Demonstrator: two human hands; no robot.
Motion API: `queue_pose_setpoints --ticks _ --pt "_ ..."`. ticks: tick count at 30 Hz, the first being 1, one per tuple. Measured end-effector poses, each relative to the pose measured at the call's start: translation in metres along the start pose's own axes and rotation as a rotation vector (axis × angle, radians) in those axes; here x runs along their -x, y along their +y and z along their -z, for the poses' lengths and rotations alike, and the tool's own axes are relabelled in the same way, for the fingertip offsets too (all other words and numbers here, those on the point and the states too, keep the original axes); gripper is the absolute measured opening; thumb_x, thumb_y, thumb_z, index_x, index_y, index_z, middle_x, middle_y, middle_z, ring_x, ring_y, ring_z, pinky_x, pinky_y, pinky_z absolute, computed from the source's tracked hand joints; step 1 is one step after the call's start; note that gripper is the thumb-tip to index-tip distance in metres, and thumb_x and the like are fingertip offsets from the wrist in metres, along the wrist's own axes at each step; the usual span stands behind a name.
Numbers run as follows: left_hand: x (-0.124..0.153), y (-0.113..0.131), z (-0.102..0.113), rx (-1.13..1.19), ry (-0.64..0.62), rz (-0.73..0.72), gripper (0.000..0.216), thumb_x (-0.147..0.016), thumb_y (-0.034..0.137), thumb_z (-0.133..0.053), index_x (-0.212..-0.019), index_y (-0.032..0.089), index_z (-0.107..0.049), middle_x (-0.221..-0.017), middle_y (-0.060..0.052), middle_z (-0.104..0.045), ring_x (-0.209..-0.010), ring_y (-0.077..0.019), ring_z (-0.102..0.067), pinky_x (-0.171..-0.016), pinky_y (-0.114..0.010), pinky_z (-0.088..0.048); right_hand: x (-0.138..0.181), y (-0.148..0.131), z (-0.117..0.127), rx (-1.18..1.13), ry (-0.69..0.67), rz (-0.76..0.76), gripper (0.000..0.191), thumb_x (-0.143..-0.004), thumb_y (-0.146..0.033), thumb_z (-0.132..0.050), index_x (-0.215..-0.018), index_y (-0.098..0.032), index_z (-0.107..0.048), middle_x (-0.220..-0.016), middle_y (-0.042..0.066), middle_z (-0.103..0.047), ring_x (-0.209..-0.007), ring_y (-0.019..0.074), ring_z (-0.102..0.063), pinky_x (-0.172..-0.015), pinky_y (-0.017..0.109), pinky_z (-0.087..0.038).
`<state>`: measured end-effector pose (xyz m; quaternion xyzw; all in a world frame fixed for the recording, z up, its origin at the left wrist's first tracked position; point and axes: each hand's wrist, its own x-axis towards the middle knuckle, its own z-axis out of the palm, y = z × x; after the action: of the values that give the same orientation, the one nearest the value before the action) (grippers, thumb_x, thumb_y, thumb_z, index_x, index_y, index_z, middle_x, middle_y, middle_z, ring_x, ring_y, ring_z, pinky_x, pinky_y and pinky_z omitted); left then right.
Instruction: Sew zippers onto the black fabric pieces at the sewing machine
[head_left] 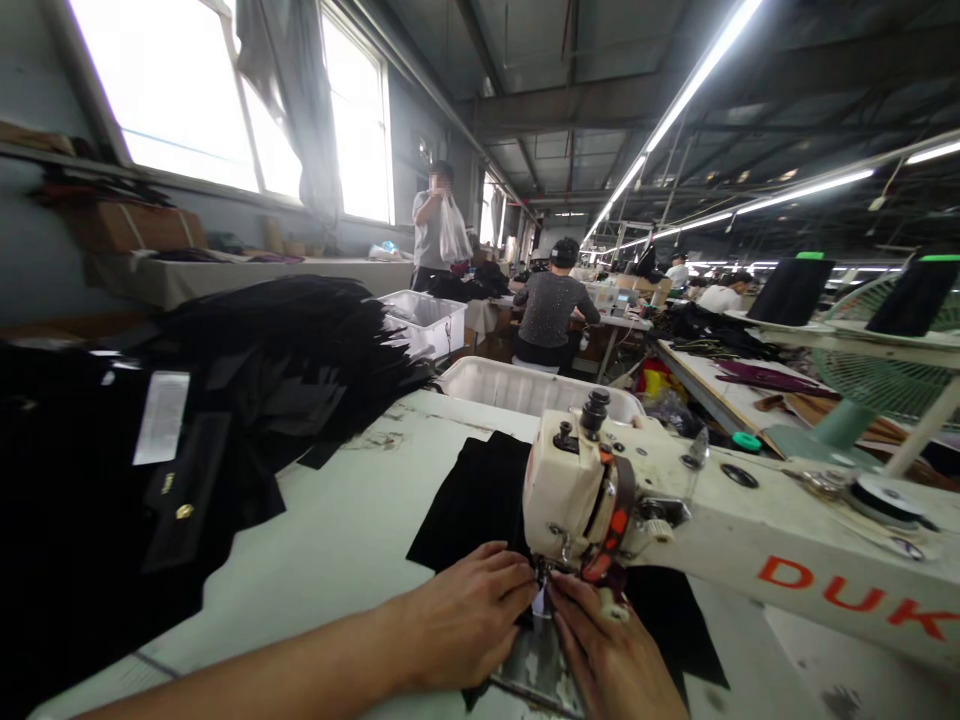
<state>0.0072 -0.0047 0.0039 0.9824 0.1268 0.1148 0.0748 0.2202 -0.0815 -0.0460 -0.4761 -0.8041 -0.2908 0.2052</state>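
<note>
**Under the needle, both hands on cloth**

At the worktop's near edge, the left hand (465,615) lies flat, fingers together, on black cloth (480,495) beside the sewing machine (577,490). The right hand (611,650) presses the cloth just below the needle, fingertips nearly meeting the left's. A heap of black pieces (225,400) fills the left side

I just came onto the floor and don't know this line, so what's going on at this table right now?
A person sits at a cream sewing machine with both hands at its needle. The left hand lies flat on a piece of black fabric, and the right hand presses the fabric just under the machine head. A big pile of black cut pieces sits on the table's left side, and a white bin stands behind the machine. Other people work further back.
</note>
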Motion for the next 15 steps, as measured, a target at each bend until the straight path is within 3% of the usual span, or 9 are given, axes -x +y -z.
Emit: queue_pose_setpoints --ticks 9,15 --pt "0.001 0.001 -0.003 -0.030 0.017 0.001 0.035 -0.093 0.019 -0.056 -0.127 0.008 -0.057 -0.129 -0.015 -0.062 -0.123 -0.0257 -0.055 -0.115 -0.039 -0.033 0.015 0.006 -0.014 0.019 -0.102 0.013 0.033 -0.095 -0.022 -0.045 -0.122 -0.020 -0.064 -0.122 0.006 -0.068 -0.106 0.0211 -0.068 -0.085 0.030 -0.059" --pt "0.003 -0.001 -0.007 -0.012 0.025 0.001 0.034 -0.094 0.019 -0.055 -0.127 0.010 -0.055 -0.130 -0.014 -0.061 -0.125 -0.0245 -0.054 -0.117 -0.039 -0.030 0.023 0.007 -0.021 0.010 -0.075 -0.004 0.034 -0.097 -0.024 -0.045 -0.125 -0.021 -0.063 -0.122 0.007 -0.068 -0.106 0.0225 -0.068 -0.085 0.031 -0.059"
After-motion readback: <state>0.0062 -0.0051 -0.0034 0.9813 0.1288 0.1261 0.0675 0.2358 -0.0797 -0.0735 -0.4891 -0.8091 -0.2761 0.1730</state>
